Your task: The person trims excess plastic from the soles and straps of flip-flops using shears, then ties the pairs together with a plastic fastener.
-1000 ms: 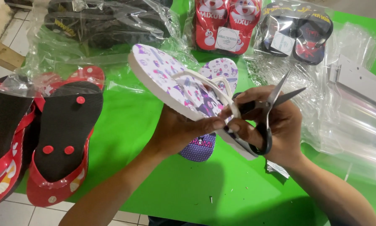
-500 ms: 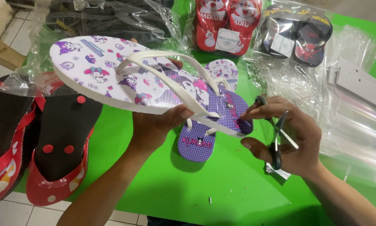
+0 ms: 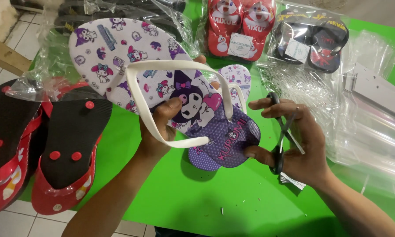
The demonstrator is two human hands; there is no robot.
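My left hand [image 3: 158, 131] holds up a white and purple flip-flop [image 3: 131, 66] printed with cartoon figures, sole face towards me, thumb on the footbed under its white strap [image 3: 180, 70]. Its purple heel reaches towards my right hand. A second flip-flop of the same pattern [image 3: 237, 79] lies on the green table [image 3: 184, 193] behind it. My right hand [image 3: 294, 140] grips black-handled scissors [image 3: 281, 131], blades pointing up, just right of the held flip-flop's heel.
Red flip-flops with black soles [image 3: 52, 153] lie upside down at the left table edge. Bagged red [image 3: 234, 26] and dark [image 3: 311, 39] flip-flop pairs sit at the back. Clear plastic bags [image 3: 364, 131] pile up on the right. White tiled floor [image 3: 21, 224] shows lower left.
My left hand has turned and lifted the flip-flop so its printed footbed faces me. My right hand drew the scissors away from the strap and now holds them upright to the right.
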